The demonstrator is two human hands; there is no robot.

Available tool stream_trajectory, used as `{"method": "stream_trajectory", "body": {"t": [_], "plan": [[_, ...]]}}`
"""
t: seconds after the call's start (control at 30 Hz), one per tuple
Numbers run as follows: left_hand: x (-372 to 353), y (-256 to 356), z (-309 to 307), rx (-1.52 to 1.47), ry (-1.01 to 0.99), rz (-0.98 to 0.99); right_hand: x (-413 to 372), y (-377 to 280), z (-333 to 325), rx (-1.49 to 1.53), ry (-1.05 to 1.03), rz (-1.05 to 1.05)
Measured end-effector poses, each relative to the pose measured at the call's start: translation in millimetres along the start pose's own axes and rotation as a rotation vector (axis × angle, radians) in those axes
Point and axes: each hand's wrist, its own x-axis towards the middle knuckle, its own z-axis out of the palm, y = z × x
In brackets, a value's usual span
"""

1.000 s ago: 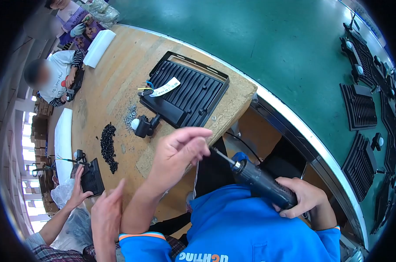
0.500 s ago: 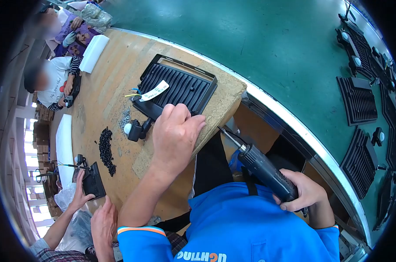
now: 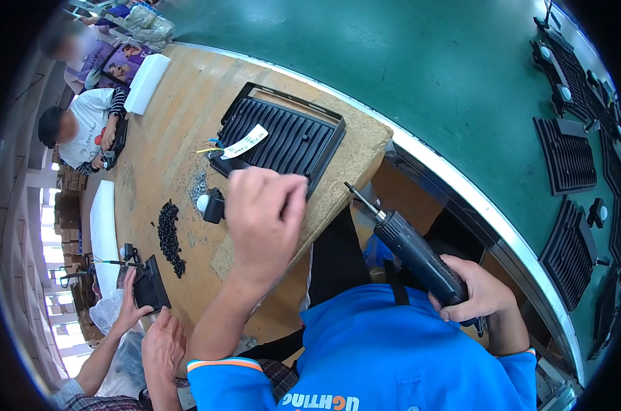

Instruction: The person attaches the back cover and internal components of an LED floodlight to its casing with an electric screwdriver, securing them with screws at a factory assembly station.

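My left hand (image 3: 262, 216) is above the near edge of a black finned floodlight housing (image 3: 283, 133), fingers curled and thumb drawn in. What it holds, if anything, is hidden. A white label (image 3: 245, 142) and short coloured wires show on the housing. Beside my left hand is a black sensor (image 3: 214, 207) with a white dome, its joint to the housing partly hidden. In my right hand (image 3: 478, 291) is a black electric screwdriver (image 3: 420, 257), held off the table's edge with its bit pointing up and left.
On the wooden table (image 3: 194, 82) lie a pile of black screws (image 3: 169, 236) and scattered small metal washers (image 3: 199, 185). A co-worker's hands (image 3: 161, 346) are by another black lamp (image 3: 151, 284) at left. More finned lamps (image 3: 567, 154) rest on the green surface at right.
My left hand has shifted slightly left and down, drawing its fingers in. The screwdriver stays nearly still in my right hand. The co-worker's nearer hand has curled its fingers.
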Motion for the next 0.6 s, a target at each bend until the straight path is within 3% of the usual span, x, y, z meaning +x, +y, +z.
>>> {"method": "stream_trajectory", "body": {"t": [0.07, 0.6], "plan": [[1.9, -7.8, 1.5, -0.122, -0.008, -0.195, 10.2, -7.9, 1.0, -0.100, 0.003, 0.024], [7.3, -14.8, 6.9, -0.194, -0.105, -0.311, 40.7, -20.1, 1.1, -0.313, 0.053, -0.077]]}}
